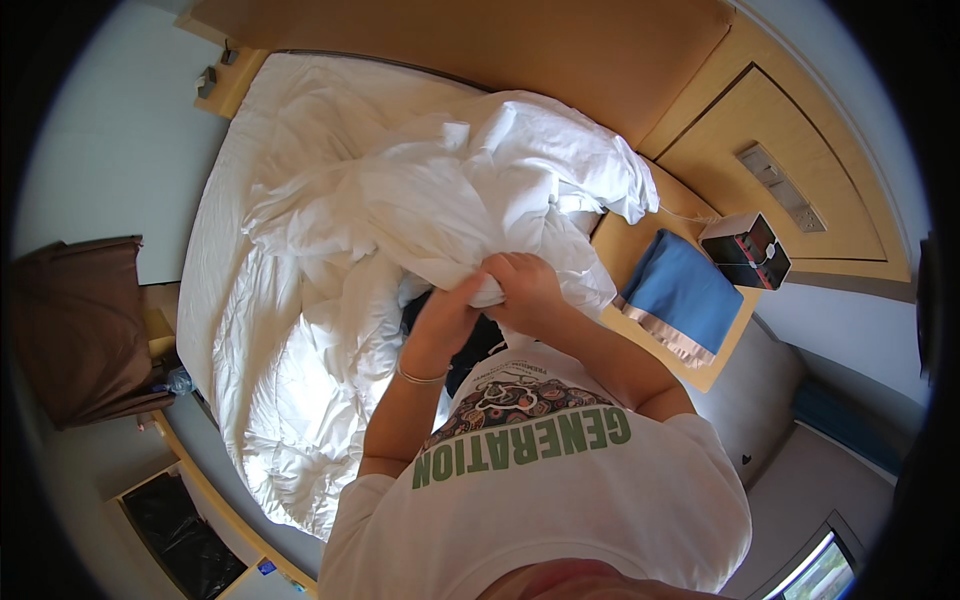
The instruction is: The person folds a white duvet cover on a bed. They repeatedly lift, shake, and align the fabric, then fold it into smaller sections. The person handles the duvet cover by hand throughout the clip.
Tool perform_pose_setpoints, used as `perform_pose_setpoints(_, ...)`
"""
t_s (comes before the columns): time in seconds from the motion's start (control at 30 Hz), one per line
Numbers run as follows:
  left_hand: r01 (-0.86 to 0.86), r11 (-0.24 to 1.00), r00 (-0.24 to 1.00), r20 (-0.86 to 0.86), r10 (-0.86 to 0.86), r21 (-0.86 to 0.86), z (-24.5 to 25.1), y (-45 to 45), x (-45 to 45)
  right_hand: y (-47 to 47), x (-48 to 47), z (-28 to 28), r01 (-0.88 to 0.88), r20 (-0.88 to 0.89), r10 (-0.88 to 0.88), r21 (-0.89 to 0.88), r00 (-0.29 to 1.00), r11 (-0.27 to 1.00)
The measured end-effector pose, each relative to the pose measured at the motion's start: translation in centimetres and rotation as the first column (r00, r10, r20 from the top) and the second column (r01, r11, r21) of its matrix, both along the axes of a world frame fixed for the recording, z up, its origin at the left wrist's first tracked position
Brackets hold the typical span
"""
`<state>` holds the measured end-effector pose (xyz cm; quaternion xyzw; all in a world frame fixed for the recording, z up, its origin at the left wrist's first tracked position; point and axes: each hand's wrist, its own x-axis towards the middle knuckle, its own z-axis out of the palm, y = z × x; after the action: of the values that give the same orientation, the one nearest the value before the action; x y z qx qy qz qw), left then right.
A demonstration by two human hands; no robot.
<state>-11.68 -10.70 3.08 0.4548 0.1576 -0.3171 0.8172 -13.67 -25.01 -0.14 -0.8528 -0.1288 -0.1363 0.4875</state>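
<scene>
Both hands meet in front of my waist on a bunched edge of white bedding (pixel 427 202), which looks like a duvet or its cover. My left hand (pixel 444 319), with a thin bracelet at the wrist, grips the gathered cloth from the left. Close against it, my right hand (pixel 527 291) has its fingers curled over the same bunch. From there the fabric spreads in loose folds over the bed. A white pillow-like bulge (pixel 570 142) lies near the headboard. What is inside the bunched cloth cannot be seen.
To the right, a wooden bedside surface (pixel 611 240) holds a folded blue cloth with a pale border (pixel 682 292) and a dark box (pixel 746 251). A wooden headboard (pixel 480 37) runs behind the bed. Brown fabric (pixel 82 330) hangs left, above a black-lined compartment (pixel 180 532).
</scene>
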Motion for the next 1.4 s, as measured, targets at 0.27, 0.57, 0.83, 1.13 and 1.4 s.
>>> perform_pose_setpoints(0.27,-0.190,0.979,0.952,0.257,0.166,0.074,-0.1,3.2,1.0,-2.5,1.9,-6.6,0.154,-0.526,0.044,0.327,0.850,0.932)
perform_pose_setpoints(0.57,-0.017,0.942,0.817,0.538,0.206,-0.334,4.5,5.2,1.7,-3.7,9.3,-1.9,0.187,-0.059,-0.199,-0.167,0.978,0.968)
perform_pose_setpoints(0.83,-0.249,0.961,0.825,0.494,0.275,-0.119,6.3,5.8,4.8,-7.6,9.1,11.0,0.234,0.471,-0.380,0.340,0.796,0.911)
perform_pose_setpoints(1.13,0.065,0.924,0.911,0.401,0.099,-0.376,1.7,3.7,4.1,1.1,2.3,2.5,-0.144,-0.001,0.149,0.266,0.989,0.953)
perform_pose_setpoints(1.4,-0.070,0.996,0.931,0.356,0.083,-0.050,0.2,2.9,3.3,1.0,2.9,-1.1,-0.271,0.010,0.284,0.330,0.959,0.904)
